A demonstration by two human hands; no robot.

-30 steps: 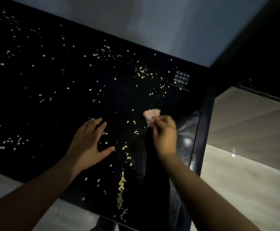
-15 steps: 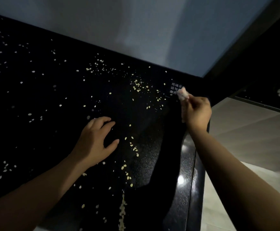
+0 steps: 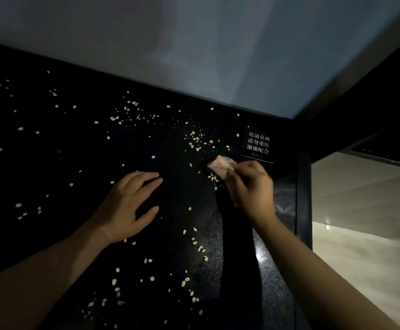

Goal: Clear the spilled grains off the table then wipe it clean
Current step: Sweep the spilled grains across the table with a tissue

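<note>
My right hand (image 3: 251, 189), fingers pinching a pinkish wad (image 3: 219, 167), probably tissue, works low among scattered grains (image 3: 197, 140) near the surface (image 3: 75, 163) corner, to sweep them. My left hand (image 3: 127, 206), fingers spread, braces flat.

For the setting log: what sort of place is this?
Probably a dim shared or public room: black table with a printed Chinese notice, plain pale wall, glossy floor.
</note>
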